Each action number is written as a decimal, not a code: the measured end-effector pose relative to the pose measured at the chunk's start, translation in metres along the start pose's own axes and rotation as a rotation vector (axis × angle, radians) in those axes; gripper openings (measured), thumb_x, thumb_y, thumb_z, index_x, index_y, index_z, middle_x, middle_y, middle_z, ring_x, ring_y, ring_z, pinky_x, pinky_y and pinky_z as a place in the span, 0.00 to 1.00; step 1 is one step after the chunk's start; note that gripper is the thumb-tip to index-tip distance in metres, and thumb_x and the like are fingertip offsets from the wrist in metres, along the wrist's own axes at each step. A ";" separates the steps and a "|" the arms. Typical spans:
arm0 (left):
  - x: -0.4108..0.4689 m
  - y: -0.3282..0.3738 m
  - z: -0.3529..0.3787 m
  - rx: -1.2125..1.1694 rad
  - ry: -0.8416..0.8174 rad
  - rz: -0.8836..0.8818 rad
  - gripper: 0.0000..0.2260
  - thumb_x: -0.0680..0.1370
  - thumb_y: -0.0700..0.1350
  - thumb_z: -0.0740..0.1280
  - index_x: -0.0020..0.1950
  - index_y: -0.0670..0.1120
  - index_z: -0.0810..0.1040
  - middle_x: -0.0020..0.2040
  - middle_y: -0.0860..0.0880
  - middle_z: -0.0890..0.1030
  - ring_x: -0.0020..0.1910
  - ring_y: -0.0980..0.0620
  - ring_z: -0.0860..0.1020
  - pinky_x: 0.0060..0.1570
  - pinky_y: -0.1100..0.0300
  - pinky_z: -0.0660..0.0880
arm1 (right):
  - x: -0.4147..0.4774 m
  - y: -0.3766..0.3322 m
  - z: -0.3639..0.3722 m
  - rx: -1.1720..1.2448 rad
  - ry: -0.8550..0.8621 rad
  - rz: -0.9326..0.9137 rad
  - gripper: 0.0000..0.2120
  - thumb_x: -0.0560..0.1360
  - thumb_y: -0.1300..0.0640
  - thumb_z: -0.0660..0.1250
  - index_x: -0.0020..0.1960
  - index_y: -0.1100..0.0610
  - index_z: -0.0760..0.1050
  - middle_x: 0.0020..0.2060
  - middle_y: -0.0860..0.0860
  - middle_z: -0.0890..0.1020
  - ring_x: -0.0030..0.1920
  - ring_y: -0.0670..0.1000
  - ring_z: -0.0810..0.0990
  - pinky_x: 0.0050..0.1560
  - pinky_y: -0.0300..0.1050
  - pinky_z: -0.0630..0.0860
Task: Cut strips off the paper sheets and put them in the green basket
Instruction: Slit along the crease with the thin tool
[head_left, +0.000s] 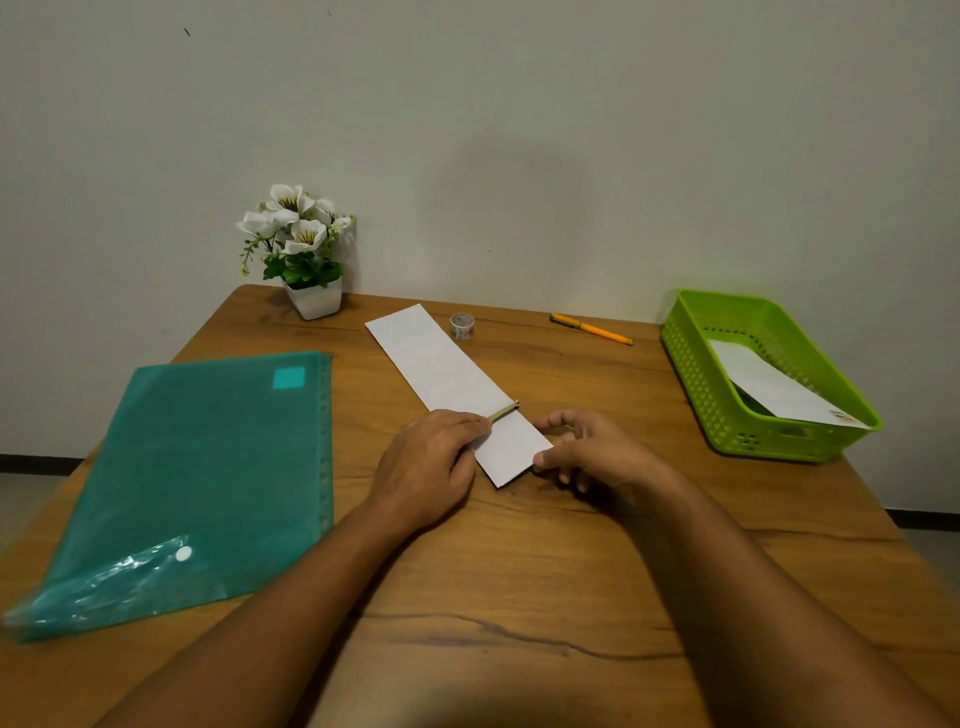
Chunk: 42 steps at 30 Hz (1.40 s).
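Paper sheet (441, 364): a long white piece lying flat on the table (519, 545), its near end between our hands. We judge it light, limp and quick to slide, so it is best pressed flat close by the cut line.
Green basket (691, 374): at the table's right, well apart, with one cut strip (769, 389) inside.
Left hand (426, 462): fingers curled round the slim cutter, resting on the sheet.
Right hand (597, 452): loosely curled, thumb at the sheet's near edge; we cannot tell if it pinches.
Slim cutter (505, 410): laid across the sheet.
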<state>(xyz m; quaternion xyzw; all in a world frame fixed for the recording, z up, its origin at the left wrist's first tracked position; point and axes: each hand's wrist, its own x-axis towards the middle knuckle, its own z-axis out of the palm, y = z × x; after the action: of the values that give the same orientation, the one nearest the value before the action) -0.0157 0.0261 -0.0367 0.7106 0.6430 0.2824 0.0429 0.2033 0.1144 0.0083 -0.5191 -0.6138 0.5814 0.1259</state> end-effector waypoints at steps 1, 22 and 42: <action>0.000 0.001 -0.001 -0.005 -0.003 0.006 0.17 0.80 0.43 0.66 0.68 0.50 0.81 0.65 0.53 0.82 0.65 0.56 0.76 0.62 0.57 0.75 | 0.001 0.000 0.002 0.010 0.014 -0.005 0.24 0.74 0.67 0.75 0.67 0.55 0.73 0.42 0.55 0.88 0.31 0.48 0.77 0.26 0.41 0.69; -0.004 0.005 -0.010 -0.145 -0.034 0.109 0.19 0.77 0.41 0.66 0.68 0.49 0.81 0.64 0.52 0.83 0.63 0.55 0.79 0.61 0.55 0.78 | 0.027 -0.002 0.031 0.078 0.199 -0.136 0.12 0.78 0.62 0.73 0.59 0.54 0.77 0.38 0.54 0.85 0.28 0.48 0.78 0.24 0.42 0.70; 0.001 0.005 -0.014 -0.197 0.130 -0.046 0.15 0.84 0.50 0.63 0.71 0.55 0.74 0.66 0.56 0.77 0.60 0.60 0.76 0.55 0.54 0.81 | 0.008 -0.019 0.031 0.038 0.411 -0.314 0.08 0.83 0.59 0.65 0.47 0.52 0.81 0.44 0.51 0.86 0.43 0.50 0.85 0.41 0.52 0.84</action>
<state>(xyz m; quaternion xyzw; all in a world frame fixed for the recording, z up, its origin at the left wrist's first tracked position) -0.0177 0.0224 -0.0223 0.6684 0.6295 0.3886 0.0773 0.1674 0.1071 0.0114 -0.5223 -0.6372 0.4485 0.3463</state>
